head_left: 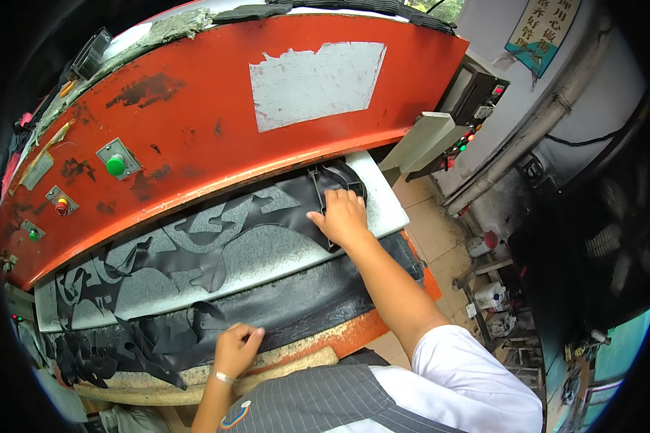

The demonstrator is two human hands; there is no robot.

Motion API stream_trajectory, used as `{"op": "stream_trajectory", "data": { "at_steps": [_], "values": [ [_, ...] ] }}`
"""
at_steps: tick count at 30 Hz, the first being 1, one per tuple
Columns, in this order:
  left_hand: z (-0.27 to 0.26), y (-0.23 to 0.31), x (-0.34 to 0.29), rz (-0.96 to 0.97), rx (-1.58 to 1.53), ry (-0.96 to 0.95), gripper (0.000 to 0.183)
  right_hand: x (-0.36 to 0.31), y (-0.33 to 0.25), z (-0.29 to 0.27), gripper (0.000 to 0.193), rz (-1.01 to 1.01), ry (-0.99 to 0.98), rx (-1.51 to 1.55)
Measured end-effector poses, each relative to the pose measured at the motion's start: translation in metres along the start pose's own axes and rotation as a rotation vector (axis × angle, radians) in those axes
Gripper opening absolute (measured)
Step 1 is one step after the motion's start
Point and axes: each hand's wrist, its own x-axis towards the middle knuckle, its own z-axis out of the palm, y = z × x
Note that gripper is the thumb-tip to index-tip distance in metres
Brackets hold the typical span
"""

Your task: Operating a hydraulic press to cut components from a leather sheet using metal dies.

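Observation:
My right hand (341,220) reaches out to the right end of a pale cutting board (282,265). Its fingers bend over the dark metal frame of a cutting die (315,189), with the thumb held out to the left. Beneath the die lies a black leather-like sheet (267,229) with several curved shapes cut out of it. My left hand (238,348) is by the front edge of the bench, fingers curled in and thumb pointing right. Whatever may be inside that hand is hidden.
Just behind the board rises the orange press beam (202,108), bearing a green button (115,165) and a red button (62,207). Black scraps (152,339) hang over the front left. A control box (477,94) stands at right, a pipe (549,119) beyond it.

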Motion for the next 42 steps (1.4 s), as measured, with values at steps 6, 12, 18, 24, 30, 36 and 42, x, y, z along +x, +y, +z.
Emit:
{"op": "stream_trajectory", "data": {
  "at_steps": [6,12,18,24,30,36,42],
  "values": [
    [0.047,0.071,0.071,0.121,-0.162,-0.168,0.019,0.039,0.025,0.030,0.034,0.105,-0.344,-0.129],
    [0.072,0.053,0.080,-0.148,-0.660,-0.359,0.027,-0.002,0.055,-0.042,0.024,-0.014,-0.344,0.257],
    [0.080,0.051,0.077,-0.497,-1.578,-0.838,0.064,-0.087,0.053,-0.121,0.018,-0.511,-0.312,0.482],
    [0.063,0.080,0.050,-0.466,-1.806,-0.988,0.083,-0.124,0.022,-0.138,0.016,-0.905,-0.157,0.320],
    [0.023,0.094,-0.025,-0.320,-1.695,-0.501,0.070,-0.166,-0.030,-0.152,0.026,-0.823,-0.012,0.293],
    [0.020,0.100,-0.084,0.016,-1.229,0.173,0.055,-0.230,-0.106,-0.127,0.068,-0.557,-0.225,0.755],
    [0.031,0.084,-0.113,0.178,-1.120,0.238,0.054,-0.237,-0.120,-0.105,0.053,-0.682,-0.307,0.925]
  ]
}}
